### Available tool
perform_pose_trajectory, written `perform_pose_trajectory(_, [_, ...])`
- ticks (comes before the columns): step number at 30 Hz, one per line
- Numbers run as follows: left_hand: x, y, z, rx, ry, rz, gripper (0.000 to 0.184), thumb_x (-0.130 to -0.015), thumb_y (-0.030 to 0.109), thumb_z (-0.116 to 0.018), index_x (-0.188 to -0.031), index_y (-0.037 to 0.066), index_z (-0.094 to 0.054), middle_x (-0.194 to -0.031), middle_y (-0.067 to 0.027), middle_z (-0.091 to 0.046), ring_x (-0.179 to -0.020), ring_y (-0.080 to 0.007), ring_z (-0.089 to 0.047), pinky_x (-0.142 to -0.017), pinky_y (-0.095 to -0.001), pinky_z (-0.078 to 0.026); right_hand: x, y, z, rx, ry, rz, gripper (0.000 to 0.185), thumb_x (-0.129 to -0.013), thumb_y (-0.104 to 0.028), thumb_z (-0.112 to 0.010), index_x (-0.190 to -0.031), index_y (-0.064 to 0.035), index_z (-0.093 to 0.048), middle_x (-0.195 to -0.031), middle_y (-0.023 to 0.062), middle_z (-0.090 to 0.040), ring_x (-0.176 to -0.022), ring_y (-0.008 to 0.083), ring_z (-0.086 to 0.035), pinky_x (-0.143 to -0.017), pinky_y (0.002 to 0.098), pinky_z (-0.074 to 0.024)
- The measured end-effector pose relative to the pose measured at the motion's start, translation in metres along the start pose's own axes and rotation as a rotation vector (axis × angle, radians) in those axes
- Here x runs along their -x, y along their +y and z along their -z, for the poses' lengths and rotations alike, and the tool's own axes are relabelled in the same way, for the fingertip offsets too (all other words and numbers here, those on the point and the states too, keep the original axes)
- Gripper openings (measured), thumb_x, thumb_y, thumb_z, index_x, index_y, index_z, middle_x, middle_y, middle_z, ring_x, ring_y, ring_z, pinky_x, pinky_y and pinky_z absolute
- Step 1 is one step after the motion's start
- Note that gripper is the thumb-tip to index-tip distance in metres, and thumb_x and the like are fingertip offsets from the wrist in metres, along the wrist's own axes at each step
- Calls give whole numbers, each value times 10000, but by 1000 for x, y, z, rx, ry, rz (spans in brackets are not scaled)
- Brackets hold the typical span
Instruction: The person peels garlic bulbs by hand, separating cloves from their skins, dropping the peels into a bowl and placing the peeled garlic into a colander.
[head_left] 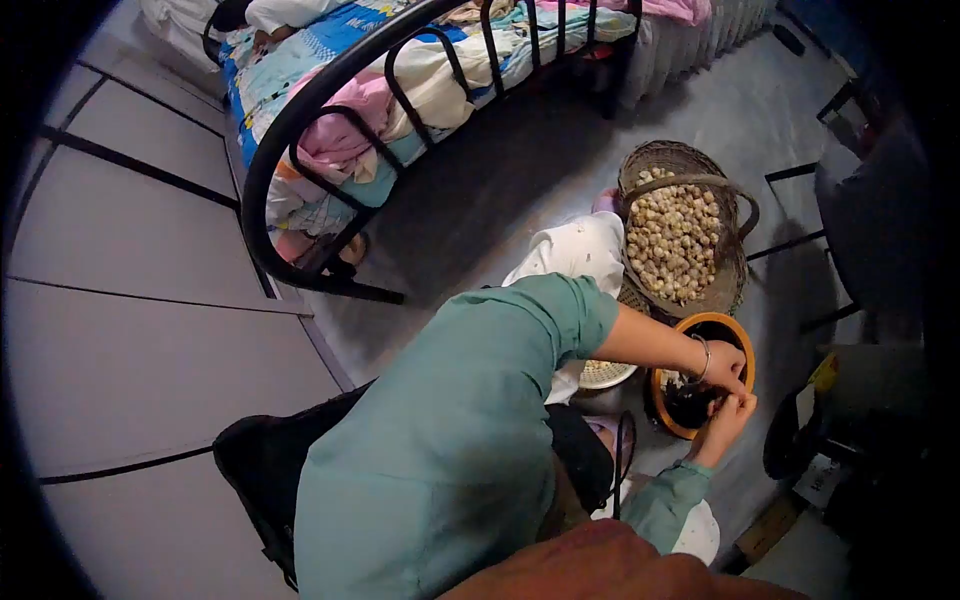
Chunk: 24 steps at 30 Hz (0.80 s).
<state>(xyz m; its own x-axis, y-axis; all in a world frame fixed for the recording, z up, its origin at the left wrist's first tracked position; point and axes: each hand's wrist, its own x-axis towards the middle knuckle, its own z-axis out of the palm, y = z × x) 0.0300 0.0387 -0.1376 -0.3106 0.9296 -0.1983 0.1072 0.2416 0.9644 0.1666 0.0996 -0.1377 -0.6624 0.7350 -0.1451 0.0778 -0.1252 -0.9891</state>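
Note:
My left hand (722,366), with a bracelet at the wrist, is over a dark bucket with an orange rim (741,330). Its fingers are bent together and meet those of my right hand (725,425), which comes in from below, also closed. Whatever sits between the fingertips is too small to make out. Inside the bucket, pale scraps (672,380) show against the dark interior. Just beyond the bucket stands a wicker basket (650,155) with an arched handle, holding many small, round, pale-brown bulbs (675,240). A white colander (608,376) with pale pieces in it is partly hidden by my left arm.
A black metal bed frame (262,210) with rumpled bedding (350,130) stands at the upper left. White panels (150,370) line the left side. Dark furniture (870,220) is at the right, with a box (820,480) below it. Grey floor (760,110) surrounds the basket.

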Motion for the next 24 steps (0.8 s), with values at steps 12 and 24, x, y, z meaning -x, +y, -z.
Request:
perform_pose_trajectory(12, [11, 9, 2, -76, 20, -57, 485, -699, 489, -709, -660, 30, -558, -570, -101, -611, -510, -186, -605, -516, -307, -482, 10, -13, -7, 75, 45, -70, 63, -879, -116, -456, -933, -95, -432, -733, -32, -432, -625, 40, -392, -542, 193, -338])
perform_pose_trajectory(24, [12, 4, -11, -25, 86, -38, 509, -684, 501, -710, -727, 36, -509, -605, -130, -587, -515, -236, -595, -495, -341, -468, 11, 0, -2, -21, 85, -73, 80, -867, -104, -464, -944, -95, -443, -729, -40, -437, -610, 34, -392, -528, 191, -320])
